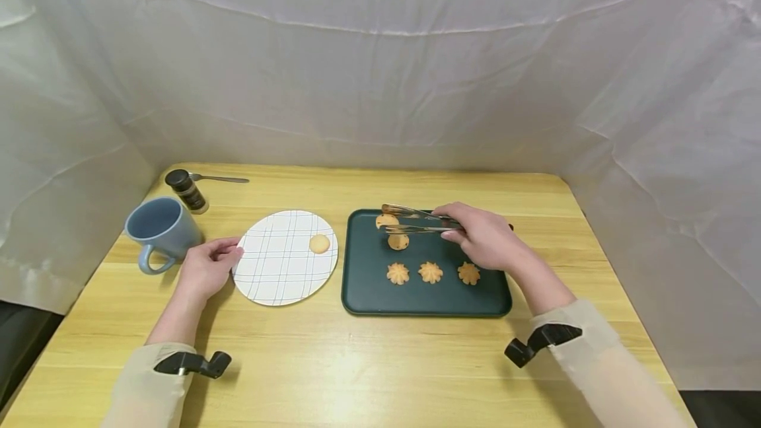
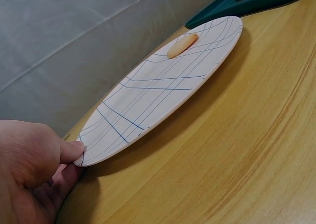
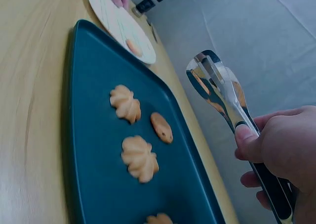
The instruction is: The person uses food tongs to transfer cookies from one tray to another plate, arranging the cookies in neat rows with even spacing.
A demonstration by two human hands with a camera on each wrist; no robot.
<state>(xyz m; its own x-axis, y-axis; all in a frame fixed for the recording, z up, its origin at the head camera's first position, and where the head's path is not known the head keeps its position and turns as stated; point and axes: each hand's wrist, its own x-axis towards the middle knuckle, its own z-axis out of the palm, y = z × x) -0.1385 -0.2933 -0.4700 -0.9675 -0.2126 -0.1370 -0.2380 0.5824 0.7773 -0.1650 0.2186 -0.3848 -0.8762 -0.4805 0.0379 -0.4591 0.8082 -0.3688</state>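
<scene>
My left hand (image 1: 205,268) pinches the left rim of a round white plate (image 1: 276,263) with blue lines, thumb on top and fingers beneath. One plain round cookie (image 1: 319,244) lies on the plate's right side. Over the dark green baking tray (image 1: 368,299), my right hand (image 1: 484,236) grips metal tongs (image 3: 232,103) with dark handles. In the head view, a round cookie (image 1: 385,220) shows between the tongs' tips; I cannot tell if they clamp it. Just in front, another round cookie with dark specks (image 1: 398,242) rests on the tray. Three flower-shaped cookies (image 1: 431,273) form the front row.
A blue mug (image 1: 172,230) stands left of the plate, beside my left hand. Behind it are a black-capped spice jar (image 1: 187,191) and a fork (image 1: 222,179). Pale cloth walls (image 1: 368,98) surround the wooden table (image 1: 297,362) at the back and sides.
</scene>
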